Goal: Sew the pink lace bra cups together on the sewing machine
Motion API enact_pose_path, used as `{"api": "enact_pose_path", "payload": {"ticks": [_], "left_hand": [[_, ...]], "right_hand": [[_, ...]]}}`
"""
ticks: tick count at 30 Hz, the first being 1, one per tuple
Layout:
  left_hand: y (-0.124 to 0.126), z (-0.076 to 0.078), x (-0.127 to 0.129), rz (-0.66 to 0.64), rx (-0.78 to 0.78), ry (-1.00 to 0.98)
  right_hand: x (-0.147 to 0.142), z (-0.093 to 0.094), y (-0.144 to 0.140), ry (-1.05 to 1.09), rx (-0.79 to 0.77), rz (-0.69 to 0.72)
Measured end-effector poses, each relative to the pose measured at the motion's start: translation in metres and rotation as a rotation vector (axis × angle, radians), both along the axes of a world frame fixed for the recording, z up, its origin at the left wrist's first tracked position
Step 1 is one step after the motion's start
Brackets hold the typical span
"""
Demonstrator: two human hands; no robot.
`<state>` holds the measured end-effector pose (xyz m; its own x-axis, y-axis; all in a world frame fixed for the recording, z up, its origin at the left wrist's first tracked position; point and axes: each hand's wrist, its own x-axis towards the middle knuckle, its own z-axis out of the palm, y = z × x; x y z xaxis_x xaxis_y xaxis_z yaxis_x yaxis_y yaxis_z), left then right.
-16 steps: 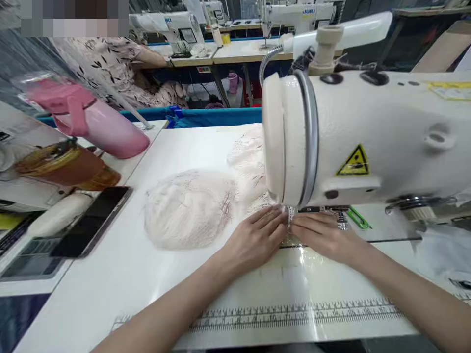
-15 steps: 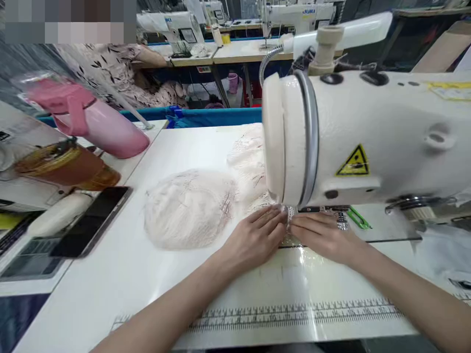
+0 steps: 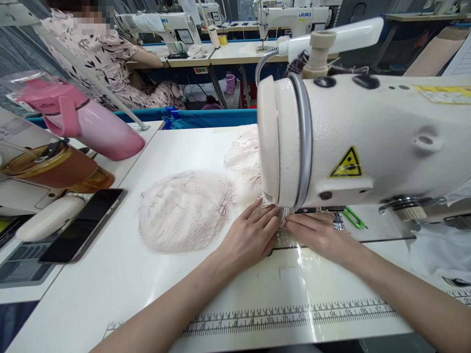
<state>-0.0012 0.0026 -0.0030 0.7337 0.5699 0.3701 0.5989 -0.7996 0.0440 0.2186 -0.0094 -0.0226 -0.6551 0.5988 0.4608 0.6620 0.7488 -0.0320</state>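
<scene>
My left hand [image 3: 253, 231] lies on the sewing bed just left of the needle area, fingers stretched forward and palm down. A narrow strip of pale lace fabric [image 3: 284, 215] shows between my two hands. On its other side rests my right hand [image 3: 321, 234], its fingers flat and pointing left, the tips close to the strip. The head of the white sewing machine [image 3: 368, 117] hides the needle, the presser foot and some fingertips. Sheer pale fabric [image 3: 184, 211] with reddish threads spreads to the left, and more bunched fabric [image 3: 245, 162] lies behind my left hand.
Left of the work surface stand a pink bottle [image 3: 99, 122], an amber cup [image 3: 55, 169] and a black phone [image 3: 84, 225]. Green thread snips [image 3: 353, 217] lie under the machine arm. A printed ruler [image 3: 257, 318] runs along the front edge. Another person [image 3: 91, 59] sits beyond.
The view has shifted slightly, moving the scene left. My left fingers reach a little farther forward on the fabric. Both hands stay beside the lace strip.
</scene>
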Motion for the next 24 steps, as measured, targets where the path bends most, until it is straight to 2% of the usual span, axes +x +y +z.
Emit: {"api": "enact_pose_path", "payload": {"ticks": [3, 8, 13, 24], "left_hand": [[0.0, -0.001, 0.0, 0.011, -0.024, 0.007], [-0.002, -0.001, 0.0, 0.014, -0.012, 0.031], [-0.004, -0.002, -0.001, 0.013, 0.024, 0.073], [-0.004, -0.002, -0.001, -0.012, 0.042, 0.063]], "right_hand": [[0.001, 0.003, 0.0, -0.085, 0.056, -0.014], [-0.001, 0.014, -0.002, -0.088, 0.122, -0.09], [0.0, 0.016, -0.002, -0.201, 0.314, -0.233], [0.004, 0.012, -0.004, -0.268, 0.462, -0.139]]}}
